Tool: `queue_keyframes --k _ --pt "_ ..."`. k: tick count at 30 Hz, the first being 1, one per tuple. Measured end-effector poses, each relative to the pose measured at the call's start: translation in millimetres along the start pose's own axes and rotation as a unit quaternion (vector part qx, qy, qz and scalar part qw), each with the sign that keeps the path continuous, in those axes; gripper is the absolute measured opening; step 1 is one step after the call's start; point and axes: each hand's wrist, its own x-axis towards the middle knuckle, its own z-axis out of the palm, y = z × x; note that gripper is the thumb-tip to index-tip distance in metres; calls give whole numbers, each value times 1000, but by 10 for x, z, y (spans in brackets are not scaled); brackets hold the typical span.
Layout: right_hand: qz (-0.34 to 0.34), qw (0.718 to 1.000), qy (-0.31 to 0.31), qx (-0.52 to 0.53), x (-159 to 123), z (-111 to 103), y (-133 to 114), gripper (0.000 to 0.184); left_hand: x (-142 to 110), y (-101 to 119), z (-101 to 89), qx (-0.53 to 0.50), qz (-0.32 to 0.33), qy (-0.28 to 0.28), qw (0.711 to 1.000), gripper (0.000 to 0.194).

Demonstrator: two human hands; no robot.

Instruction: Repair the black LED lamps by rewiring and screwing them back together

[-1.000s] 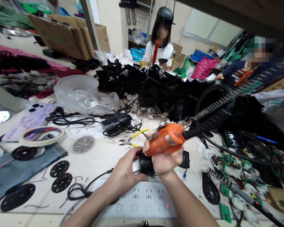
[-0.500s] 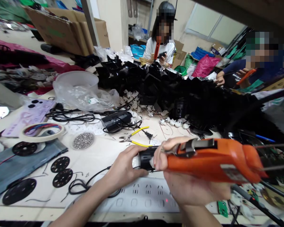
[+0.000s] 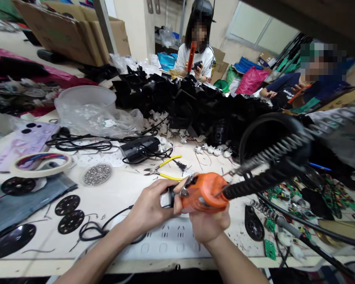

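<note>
My right hand (image 3: 208,223) is wrapped round an orange electric screwdriver (image 3: 204,192) whose black coiled cable (image 3: 269,167) runs up to the right. The tool stands over a small black part (image 3: 168,197) that my left hand (image 3: 149,207) grips from the left, just above a white power strip (image 3: 165,244). Most of the black part is hidden behind the tool and my fingers.
Yellow-handled cutters (image 3: 162,169), a dish of small screws (image 3: 97,174), a tape roll (image 3: 40,163), black discs (image 3: 66,205) and cables lie at the left. A heap of black housings (image 3: 195,106) fills the middle. Green circuit boards (image 3: 286,197) lie at the right. Two people sit behind, holding orange tools.
The orange screwdriver swung from lying sideways to the right back to upright over the black part. My left hand has stayed on the part.
</note>
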Motion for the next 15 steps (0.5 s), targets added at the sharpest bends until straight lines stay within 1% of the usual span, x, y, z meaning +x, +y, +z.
queue_keyframes --k 3,4,7,9,11,13,14,15 --pt "-2 999 -50 10 -28 -16 24 50 0 -3 2 -16 -5 3 1000 36" --pt "0 999 -52 15 -38 -21 28 49 -2 -7 6 -21 -4 4 1000 37" --pt "-6 999 -6 38 -38 -12 -6 48 -7 -7 25 -10 -8 -3 1000 35" --pt "-15 999 13 50 -5 5 -99 53 -9 -5 49 -1 -16 -8 1000 34" --pt "-10 999 -8 49 53 0 -246 57 -11 -5 73 -4 -23 -12 1000 36" --pt "-29 999 -13 41 138 -60 -408 60 -13 -5 86 -4 -38 -15 999 40" --pt "-48 998 0 30 192 -119 -475 60 -15 -3 85 -2 -47 -17 999 41" --pt "-78 997 28 12 252 -201 -525 58 -19 1 79 1 -55 -21 998 42"
